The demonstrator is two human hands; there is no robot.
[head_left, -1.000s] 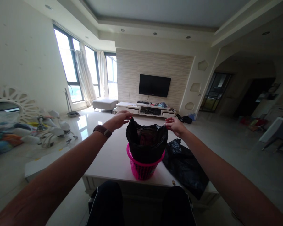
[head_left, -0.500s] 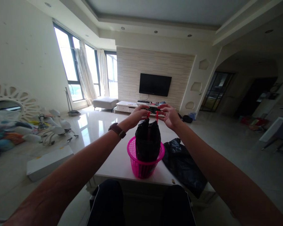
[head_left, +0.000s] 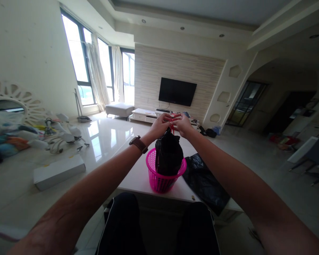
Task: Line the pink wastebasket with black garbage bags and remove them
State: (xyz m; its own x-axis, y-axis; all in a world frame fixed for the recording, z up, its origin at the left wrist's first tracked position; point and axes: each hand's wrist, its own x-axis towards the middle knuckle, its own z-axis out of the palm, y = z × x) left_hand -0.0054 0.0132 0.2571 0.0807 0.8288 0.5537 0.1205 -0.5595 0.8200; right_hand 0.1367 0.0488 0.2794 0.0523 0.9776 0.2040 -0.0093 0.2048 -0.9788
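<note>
A black garbage bag (head_left: pixel 169 156) stands partly inside a pink perforated basket (head_left: pixel 162 183), its top gathered to a point. Red drawstrings (head_left: pixel 172 129) run up from the bag's mouth. My left hand (head_left: pixel 162 124), with a brown-strapped watch on the wrist, is closed on the drawstring. Facing it, my right hand (head_left: pixel 181 124) is closed on the drawstring too, and the two hands meet fingertip to fingertip above the bag. Exactly how the strings cross between the fingers is too small to make out.
The basket stands on a white table (head_left: pixel 134 179). Right of it lies another black plastic bag (head_left: pixel 206 184), hanging over the table's front edge. A long white box (head_left: pixel 60 173) is on the floor at left. A wall television (head_left: pixel 177 91) is opposite.
My hands have come together from a small gap apart, bringing the red drawstrings together. The bag's mouth has narrowed. The view has shifted slightly.
</note>
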